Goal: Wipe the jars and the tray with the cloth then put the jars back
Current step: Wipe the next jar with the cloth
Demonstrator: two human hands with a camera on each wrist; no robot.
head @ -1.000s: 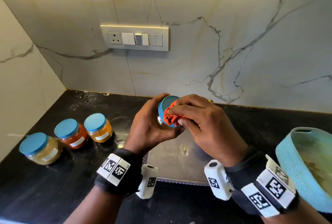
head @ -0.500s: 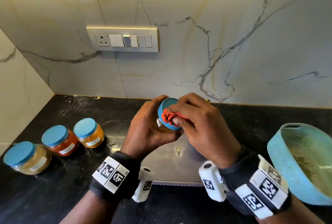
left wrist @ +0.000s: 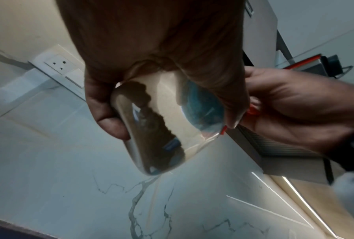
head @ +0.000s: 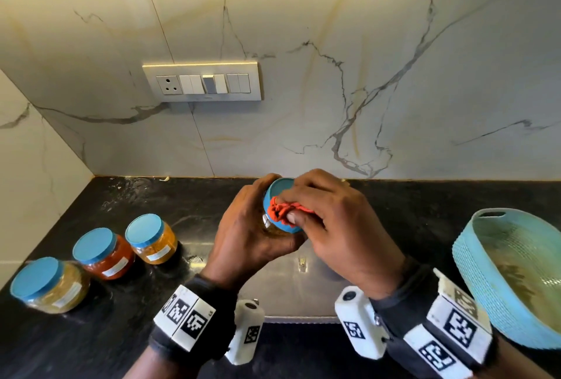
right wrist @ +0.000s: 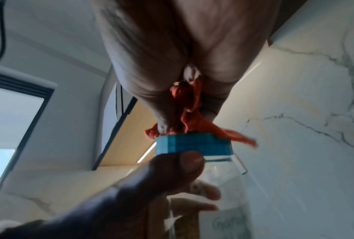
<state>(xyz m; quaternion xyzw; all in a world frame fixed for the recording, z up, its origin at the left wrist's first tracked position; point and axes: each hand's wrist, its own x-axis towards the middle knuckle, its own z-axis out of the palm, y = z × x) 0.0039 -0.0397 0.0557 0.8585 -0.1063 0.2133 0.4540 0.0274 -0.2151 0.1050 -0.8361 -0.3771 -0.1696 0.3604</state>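
Note:
My left hand (head: pixel 255 227) grips a clear jar with a blue lid (head: pixel 280 193), tilted toward me above the steel tray (head: pixel 288 296). My right hand (head: pixel 331 220) pinches a bunched orange cloth (head: pixel 287 210) and presses it on the lid's top and rim. In the right wrist view the cloth (right wrist: pixel 189 116) sits on the lid (right wrist: pixel 192 144), with my left thumb just under the rim. The left wrist view shows the jar (left wrist: pixel 163 122) from below in my fingers. Three more blue-lidded jars stand on the counter at left: yellow (head: pixel 153 239), red (head: pixel 104 252), tan (head: pixel 50 284).
A light blue woven basket (head: pixel 513 275) stands at the right edge of the black counter (head: pixel 106 342). A marble wall with a switch panel (head: pixel 202 82) rises behind. A side wall closes the left corner.
The cloth has shifted across the lid from its upper part toward the near rim as my right hand rubs it. The left hand keeps holding the jar in the same place.

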